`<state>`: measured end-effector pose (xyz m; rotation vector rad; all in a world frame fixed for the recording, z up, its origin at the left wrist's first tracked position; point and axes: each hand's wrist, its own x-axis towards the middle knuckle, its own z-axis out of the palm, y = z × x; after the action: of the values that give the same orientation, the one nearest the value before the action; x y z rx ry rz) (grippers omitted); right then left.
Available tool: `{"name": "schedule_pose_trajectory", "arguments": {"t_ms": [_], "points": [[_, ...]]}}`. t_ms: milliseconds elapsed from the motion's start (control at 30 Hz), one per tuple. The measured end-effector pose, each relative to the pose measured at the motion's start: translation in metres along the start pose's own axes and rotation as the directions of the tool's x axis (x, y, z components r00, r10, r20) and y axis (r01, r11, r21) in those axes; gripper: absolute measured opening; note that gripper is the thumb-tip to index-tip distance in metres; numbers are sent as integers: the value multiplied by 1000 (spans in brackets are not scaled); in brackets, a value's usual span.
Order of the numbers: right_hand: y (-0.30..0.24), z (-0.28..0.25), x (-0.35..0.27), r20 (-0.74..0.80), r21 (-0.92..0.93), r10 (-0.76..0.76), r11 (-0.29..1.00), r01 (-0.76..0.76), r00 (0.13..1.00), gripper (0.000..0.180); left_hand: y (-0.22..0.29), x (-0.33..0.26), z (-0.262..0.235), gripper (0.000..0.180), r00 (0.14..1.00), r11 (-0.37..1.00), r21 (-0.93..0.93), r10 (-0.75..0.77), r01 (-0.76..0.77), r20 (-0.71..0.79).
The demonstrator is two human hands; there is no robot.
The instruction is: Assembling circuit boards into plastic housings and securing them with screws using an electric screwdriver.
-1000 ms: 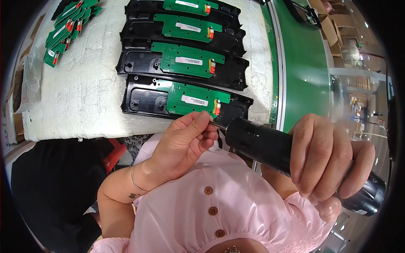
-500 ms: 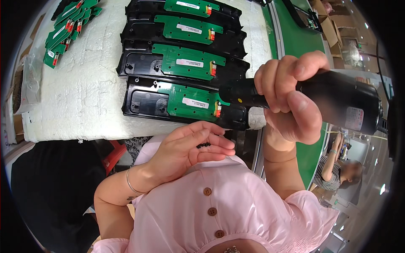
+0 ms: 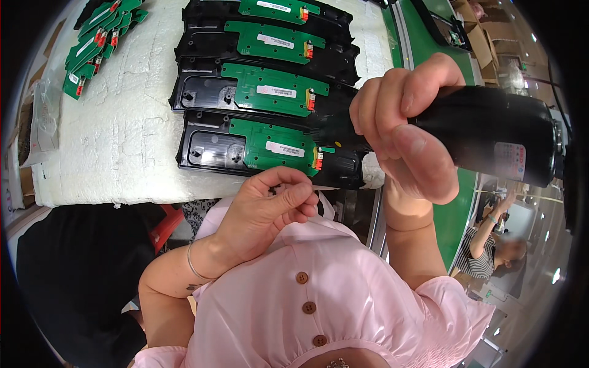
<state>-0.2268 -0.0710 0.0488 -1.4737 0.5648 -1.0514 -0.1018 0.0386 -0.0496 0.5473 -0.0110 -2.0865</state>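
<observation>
Lower centre of frame: pink buttoned blouse [image 3: 307, 306] of the person, forearms rising from it.

Left hand [image 3: 267, 211], centre of frame, just below the desk edge: fingers [image 3: 293, 197] curled together, thumb and forefinger pinching something small and dark; what it is cannot be told. Thin bracelet [image 3: 191, 265] on the wrist.

Right hand [image 3: 402, 132], right of centre: fingers wrapped tight round a black cylindrical power screwdriver [image 3: 491, 135], held nearly level. Its tip points left and meets the right end of the nearest black plastic housing [image 3: 208, 150], beside the red connector on that housing's green circuit board [image 3: 276, 144].

Above, 3 more black housings with green boards [image 3: 270, 89] lie in a stack-like row toward the upper centre, all on a white foam pad [image 3: 123, 135] covering the desk.

Upper left: a cluster of loose green circuit boards [image 3: 98, 46] on the same pad.

Right edge: green conveyor belt [image 3: 454, 211]; another person in a striped top [image 3: 485, 257] sits beyond it, lower right.
</observation>
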Motion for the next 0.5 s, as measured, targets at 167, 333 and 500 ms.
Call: {"name": "schedule_pose_trajectory", "arguments": {"t_ms": [167, 333, 500], "points": [[-17, -14, -10, -28, 187, -201, 961, 203, 979, 25, 1, 6, 7, 14, 999, 998, -58, -7, 5, -50], [-45, -23, -23, 267, 347, -329, 910, 228, 906, 28, 0, 6, 1, 12, 1000, 985, -173, -8, 6, -10], [-53, -21, -35, 236, 266, -236, 949, 171, 943, 28, -1, 9, 6, 13, 999, 991, -131, -11, 15, 31]]}}
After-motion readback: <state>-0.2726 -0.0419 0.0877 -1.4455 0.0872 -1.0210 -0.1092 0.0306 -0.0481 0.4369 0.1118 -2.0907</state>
